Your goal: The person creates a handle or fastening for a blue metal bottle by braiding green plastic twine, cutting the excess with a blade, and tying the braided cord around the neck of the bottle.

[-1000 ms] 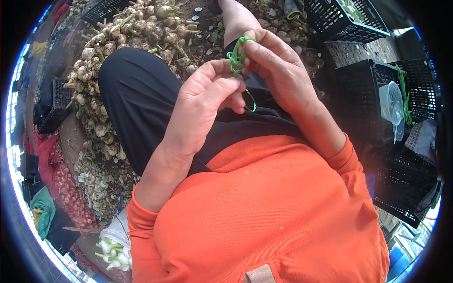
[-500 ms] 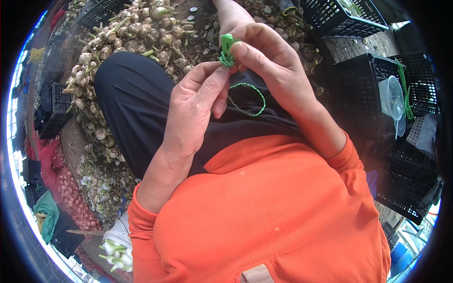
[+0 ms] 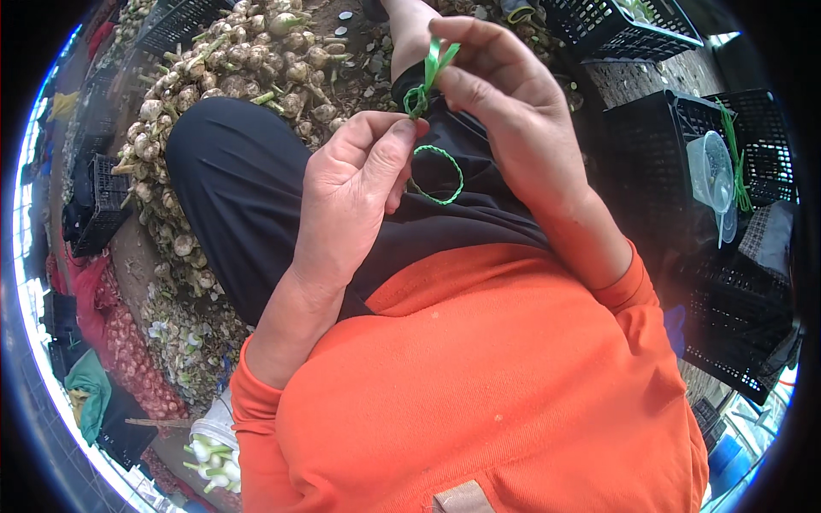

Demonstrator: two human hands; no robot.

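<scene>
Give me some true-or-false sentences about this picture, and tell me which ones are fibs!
1. The left hand pinches the green twine. True.
2. The sweater is blue. False: it is orange.
3. Garlic bulbs are heaped on the ground beyond the left knee. True.
4. That knee is bare. False: dark trousers cover it.
5. The twine hangs straight, with no loop. False: it makes a round loop.
6. A clear plastic cup shows at the picture's right. True.

Orange-red top (image 3: 479,368) with 2 matching sleeves (image 3: 255,369), black trousers (image 3: 235,184), beige tab (image 3: 463,498)
</scene>
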